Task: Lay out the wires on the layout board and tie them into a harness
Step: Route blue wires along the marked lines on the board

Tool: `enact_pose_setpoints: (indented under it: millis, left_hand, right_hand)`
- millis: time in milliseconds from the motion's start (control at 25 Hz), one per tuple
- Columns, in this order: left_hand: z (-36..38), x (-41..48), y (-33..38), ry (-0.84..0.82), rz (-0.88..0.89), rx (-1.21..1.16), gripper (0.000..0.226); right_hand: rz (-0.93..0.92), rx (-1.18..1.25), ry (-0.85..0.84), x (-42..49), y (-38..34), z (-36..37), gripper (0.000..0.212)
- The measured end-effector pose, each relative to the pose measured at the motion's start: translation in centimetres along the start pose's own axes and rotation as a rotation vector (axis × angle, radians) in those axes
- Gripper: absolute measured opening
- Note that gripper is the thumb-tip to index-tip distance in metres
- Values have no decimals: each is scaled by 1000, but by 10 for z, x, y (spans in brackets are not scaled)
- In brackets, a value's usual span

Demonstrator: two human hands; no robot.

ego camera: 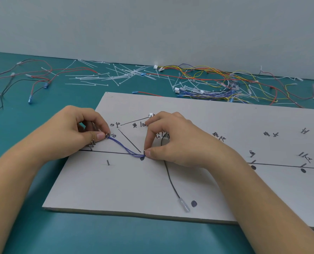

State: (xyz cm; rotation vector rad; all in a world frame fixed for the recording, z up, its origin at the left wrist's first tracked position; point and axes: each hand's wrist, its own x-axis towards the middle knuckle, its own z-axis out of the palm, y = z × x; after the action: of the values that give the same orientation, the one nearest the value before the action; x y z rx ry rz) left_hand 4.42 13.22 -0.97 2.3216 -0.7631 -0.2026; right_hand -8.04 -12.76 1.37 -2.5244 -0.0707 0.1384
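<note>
Both forearms reach in from the near edge and meet over the layout board (115, 189). The left hand (79, 129) is curled, knuckles up, thumb and forefinger pinching one end of the blue wires (125, 148) against a pair of nails (108, 135). From that pinch the twisted blue strands sag rightward to the right hand (174, 138), whose thumb and forefinger tips pinch them at an upright nail (144, 152) on the drawn line – the other fingers arch above. Just right of this grip a black wire (171, 180) emerges from under the palm and runs toward the near edge, ending in a clear sleeve. Beyond both hands, cable ties (115, 74) and loose coloured wires (216, 83) lie on the table.
</note>
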Motion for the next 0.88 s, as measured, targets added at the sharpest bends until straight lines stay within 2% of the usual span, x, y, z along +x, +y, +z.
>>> enact_pose_setpoints:
  millis: [120, 240, 360, 520, 880]
  left_hand:
    - [-16, 4, 5, -130, -8, 2, 26]
    - [-28, 13, 19, -205, -45, 133, 22]
    - [-26, 32, 37, -119, -39, 136, 19]
    - [-1, 51, 49, 88, 46, -26, 19]
    - [15, 40, 32, 180, 62, -124, 24]
  right_hand:
    - [-5, -22, 13, -1, -1, 1, 6]
    - [-13, -34, 22, -1, -1, 1, 4]
    - [-17, -3, 29, 0, -1, 0, 5]
    - [-21, -17, 55, -1, -3, 1, 10]
    - [-44, -32, 92, -1, -5, 6, 15]
